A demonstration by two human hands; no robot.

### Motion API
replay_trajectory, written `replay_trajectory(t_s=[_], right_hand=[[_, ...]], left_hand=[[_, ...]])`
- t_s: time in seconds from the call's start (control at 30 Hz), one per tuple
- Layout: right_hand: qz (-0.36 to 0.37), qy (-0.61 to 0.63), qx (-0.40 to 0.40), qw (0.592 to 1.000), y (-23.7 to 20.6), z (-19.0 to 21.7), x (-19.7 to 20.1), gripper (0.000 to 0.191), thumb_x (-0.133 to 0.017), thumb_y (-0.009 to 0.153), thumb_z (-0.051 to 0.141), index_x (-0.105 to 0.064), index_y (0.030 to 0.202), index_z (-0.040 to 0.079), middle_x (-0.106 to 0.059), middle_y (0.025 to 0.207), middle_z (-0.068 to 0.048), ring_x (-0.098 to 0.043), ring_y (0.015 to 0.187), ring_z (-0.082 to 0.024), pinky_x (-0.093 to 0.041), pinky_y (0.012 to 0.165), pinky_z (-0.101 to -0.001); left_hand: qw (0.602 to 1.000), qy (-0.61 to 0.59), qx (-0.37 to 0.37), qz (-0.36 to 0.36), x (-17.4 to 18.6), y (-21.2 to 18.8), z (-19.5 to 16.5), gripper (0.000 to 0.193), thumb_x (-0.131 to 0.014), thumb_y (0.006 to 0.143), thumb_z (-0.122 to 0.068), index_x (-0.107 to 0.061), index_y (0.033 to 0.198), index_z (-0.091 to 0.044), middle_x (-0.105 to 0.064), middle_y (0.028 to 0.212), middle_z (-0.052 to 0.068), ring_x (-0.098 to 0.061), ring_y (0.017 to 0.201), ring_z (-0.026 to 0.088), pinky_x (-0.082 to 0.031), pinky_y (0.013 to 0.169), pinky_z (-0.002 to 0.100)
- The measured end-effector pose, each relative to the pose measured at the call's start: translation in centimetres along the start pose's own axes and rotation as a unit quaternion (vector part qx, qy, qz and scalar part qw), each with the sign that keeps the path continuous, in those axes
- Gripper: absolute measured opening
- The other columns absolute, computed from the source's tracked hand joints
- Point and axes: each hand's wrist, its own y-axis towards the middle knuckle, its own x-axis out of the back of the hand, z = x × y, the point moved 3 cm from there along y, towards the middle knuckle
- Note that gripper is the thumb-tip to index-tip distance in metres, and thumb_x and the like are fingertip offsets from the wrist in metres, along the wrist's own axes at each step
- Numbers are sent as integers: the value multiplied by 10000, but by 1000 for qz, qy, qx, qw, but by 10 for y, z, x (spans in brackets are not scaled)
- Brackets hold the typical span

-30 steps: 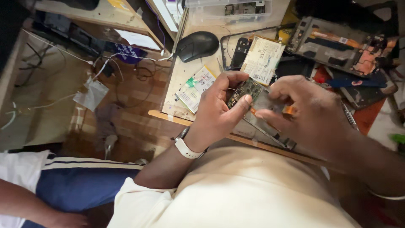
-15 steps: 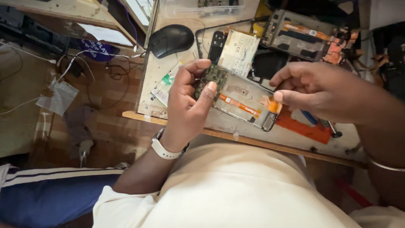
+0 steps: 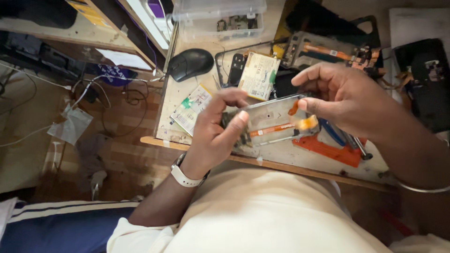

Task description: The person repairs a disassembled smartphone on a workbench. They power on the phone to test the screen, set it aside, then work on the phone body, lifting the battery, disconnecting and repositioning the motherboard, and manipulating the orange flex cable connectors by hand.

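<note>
Opened phone frame up in both hands, over the bench edge.

Left hand [image 3: 213, 136] pinches the phone frame [image 3: 272, 119] by its end; right hand [image 3: 347, 96] fingertips close on the orange flex ribbon [image 3: 307, 124]. Light, stiff shell, but that ribbon looks fragile: best held by the rim.

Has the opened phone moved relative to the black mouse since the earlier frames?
Yes. The opened phone now sits lower and farther right of the black mouse.
</note>
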Motion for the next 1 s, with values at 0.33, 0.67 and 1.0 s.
replay_trajectory(t_s=[0.33, 0.67, 1.0], right_hand=[[-36, 171, 65, 983, 6, -16, 3, 350, -712, 885, 14, -592, 1210, -41, -716, 1022, -115, -695, 890, -129, -596, 759, -265], [-20, 179, 82, 980, 1, -26, 15, 408, -662, 903, 21, -552, 1295, -8, -686, 1069, -99, -669, 940, -127, -598, 794, -296], [46, 249, 74, 965, 9, -31, 13, 449, -635, 891, -20, -552, 1332, -33, -672, 1093, -96, -643, 950, -115, -568, 818, -290]], left_hand=[[965, -53, 184, 178, -19, 32, -24, 342, -567, 1072, -338, -668, 1022, -15, -597, 843, -3, -524, 789, 44, -459, 688, 232], [974, 156, 115, 117, -45, 64, -32, 268, -688, 930, -302, -726, 949, -38, -688, 711, 98, -641, 598, 163, -514, 564, 326], [977, 136, -72, 145, -31, 60, -47, 320, -714, 926, -83, -608, 1228, -69, -601, 1313, 133, -725, 965, 236, -624, 809, 340]])
